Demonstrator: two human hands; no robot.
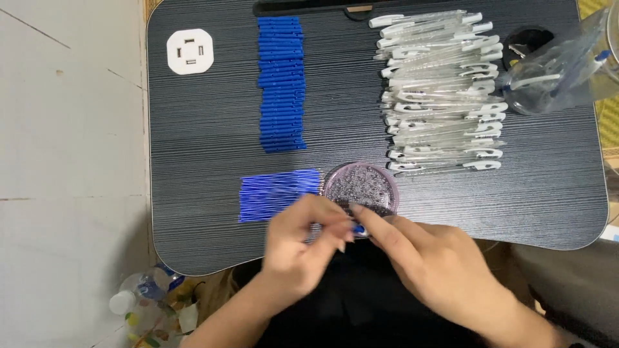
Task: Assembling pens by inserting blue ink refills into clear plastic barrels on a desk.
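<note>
Low in the frame's centre, the left hand (303, 241) and right hand (425, 258) meet at the near edge of the dark lap table (213, 148), fingertips pinched together on a small blue pen part (358, 229). Just above them sits a round purple dish (361, 187) of tiny pieces, with blue ink refills (277, 193) fanned to its left. Blue caps (282, 84) are stacked at upper centre; clear pen barrels (442, 90) are piled at upper right.
</note>
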